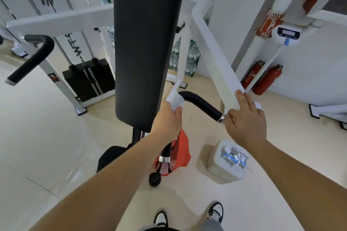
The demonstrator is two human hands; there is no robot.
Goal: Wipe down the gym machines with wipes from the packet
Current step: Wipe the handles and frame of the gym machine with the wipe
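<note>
At the bend of the machine's black handle (201, 104), beside the back pad (148, 43), the left hand (167, 118) has its fingers clamped on a white wipe (175, 100) pressed to the grip. The right hand (246, 120) rests on the white frame arm (216, 58), fingers fairly straight. The packet (233, 156) lies on a plastic container (221, 169) on the floor. Wiping looks mid-way; which parts are already clean cannot be told. Vertical lettering behind the weight stack (88, 78) is unreadable.
</note>
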